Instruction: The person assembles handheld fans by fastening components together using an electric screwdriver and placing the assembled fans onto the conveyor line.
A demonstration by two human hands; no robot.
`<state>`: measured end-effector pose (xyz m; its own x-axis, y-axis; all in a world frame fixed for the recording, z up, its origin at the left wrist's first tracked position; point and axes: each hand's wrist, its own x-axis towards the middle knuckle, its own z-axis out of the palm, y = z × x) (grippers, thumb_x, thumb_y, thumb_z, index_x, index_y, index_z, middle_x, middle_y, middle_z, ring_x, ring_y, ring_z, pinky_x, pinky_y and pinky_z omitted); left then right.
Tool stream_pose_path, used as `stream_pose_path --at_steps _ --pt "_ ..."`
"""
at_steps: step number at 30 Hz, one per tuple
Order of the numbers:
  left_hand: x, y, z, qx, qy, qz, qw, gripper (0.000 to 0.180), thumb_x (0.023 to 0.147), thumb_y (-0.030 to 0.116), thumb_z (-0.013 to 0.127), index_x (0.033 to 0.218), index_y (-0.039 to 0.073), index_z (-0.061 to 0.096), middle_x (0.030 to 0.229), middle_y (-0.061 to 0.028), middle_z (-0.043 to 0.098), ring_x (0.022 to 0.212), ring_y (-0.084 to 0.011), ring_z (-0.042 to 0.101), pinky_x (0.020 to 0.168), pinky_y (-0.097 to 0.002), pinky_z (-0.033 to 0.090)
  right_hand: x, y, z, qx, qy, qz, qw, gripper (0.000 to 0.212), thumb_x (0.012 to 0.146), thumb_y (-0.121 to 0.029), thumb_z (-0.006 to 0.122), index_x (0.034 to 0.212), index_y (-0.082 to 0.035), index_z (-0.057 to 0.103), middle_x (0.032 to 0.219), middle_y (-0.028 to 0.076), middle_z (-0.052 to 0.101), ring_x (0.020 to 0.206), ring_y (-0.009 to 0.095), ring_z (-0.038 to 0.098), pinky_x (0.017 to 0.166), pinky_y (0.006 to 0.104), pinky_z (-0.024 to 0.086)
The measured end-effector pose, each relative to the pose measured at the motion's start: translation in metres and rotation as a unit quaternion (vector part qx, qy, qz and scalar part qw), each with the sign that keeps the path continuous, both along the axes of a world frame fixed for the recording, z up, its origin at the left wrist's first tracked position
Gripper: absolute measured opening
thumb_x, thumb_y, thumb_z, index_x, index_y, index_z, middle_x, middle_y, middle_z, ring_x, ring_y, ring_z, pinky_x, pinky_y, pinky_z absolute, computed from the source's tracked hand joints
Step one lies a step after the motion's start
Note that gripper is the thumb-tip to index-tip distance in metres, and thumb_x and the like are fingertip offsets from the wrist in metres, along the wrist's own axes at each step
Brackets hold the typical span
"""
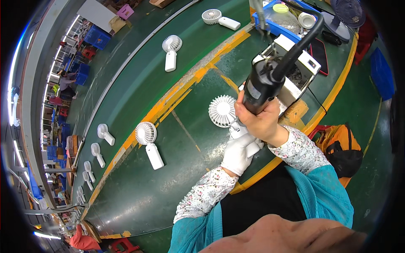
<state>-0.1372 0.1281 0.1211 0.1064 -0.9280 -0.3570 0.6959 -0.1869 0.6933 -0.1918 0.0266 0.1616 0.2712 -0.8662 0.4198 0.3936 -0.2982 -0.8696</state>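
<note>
My left hand (237,157), in a white glove, is closed round the handle of a white handheld fan (222,111) whose round grille points away to the upper left. Bare-fingered, my right hand (263,120) grips a black electric screwdriver (262,86) with a thick cord rising from its top. The screwdriver is held just above and beside the fan handle, and its tip is hidden from view. Another white handheld fan (148,145) lies on the green bench to the left of my hands.
A green conveyor belt (139,80) runs past the bench, carrying several white fans (171,52). At the right stand a white metal box-like device (291,90), a blue bin (274,27) with small parts, a red-edged tablet-like object (319,57) and a desk fan (348,14).
</note>
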Motion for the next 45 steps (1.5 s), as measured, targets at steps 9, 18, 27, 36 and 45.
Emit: stream_pose_path --at_steps 9,18,27,36,45 --pt "0.006 0.001 -0.006 0.018 0.028 -0.046 0.998 0.011 0.082 0.004 0.059 0.094 0.003 0.058 0.082 -0.0074 0.059 0.069 -0.0184 0.058 0.061 -0.0292 0.047 -0.006 -0.005 0.012 -0.110 0.005 0.099 0.989 0.031 0.073 0.007 0.066 0.100 0.003 0.051 0.082 0.006 0.058 0.069 0.010 0.056 0.062 0.0244 0.047" --pt "0.003 -0.012 0.003 0.040 0.290 0.030 0.956 0.015 0.081 -0.001 0.058 0.092 0.007 0.051 0.076 -0.0040 0.053 0.070 -0.0176 0.054 0.063 -0.0323 0.047 -0.015 -0.037 0.037 -0.201 0.095 -0.189 0.956 0.040 0.071 -0.007 0.075 0.101 0.003 0.050 0.074 0.007 0.063 0.060 0.012 0.062 0.055 0.0238 0.048" --pt "-0.003 -0.011 0.011 0.104 0.217 0.039 0.970 0.018 0.081 -0.001 0.057 0.098 0.003 0.052 0.082 -0.0075 0.057 0.074 -0.0207 0.059 0.068 -0.0351 0.050 0.000 -0.013 0.032 -0.080 -0.002 -0.002 0.997 0.041 0.081 0.006 0.057 0.118 0.002 0.040 0.085 0.008 0.056 0.064 0.013 0.056 0.060 0.0266 0.048" --pt "-0.002 0.001 -0.013 -0.048 -0.178 -0.044 0.982 0.018 0.075 0.002 0.062 0.093 0.005 0.065 0.079 -0.0127 0.065 0.073 -0.0265 0.064 0.065 -0.0320 0.050 0.007 0.002 0.016 -0.102 -0.033 0.069 0.992 0.043 0.082 0.007 0.055 0.120 0.001 0.038 0.087 0.009 0.055 0.066 0.013 0.056 0.061 0.0258 0.048" --pt "0.004 0.005 0.000 -0.180 -0.549 -0.050 0.815 0.022 0.071 0.005 0.064 0.093 0.009 0.065 0.077 -0.0150 0.062 0.074 -0.0331 0.062 0.065 -0.0346 0.049 0.009 0.003 -0.001 -0.050 -0.042 0.105 0.992 0.038 0.083 0.004 0.056 0.116 0.000 0.039 0.089 0.008 0.055 0.066 0.014 0.056 0.060 0.0278 0.047"
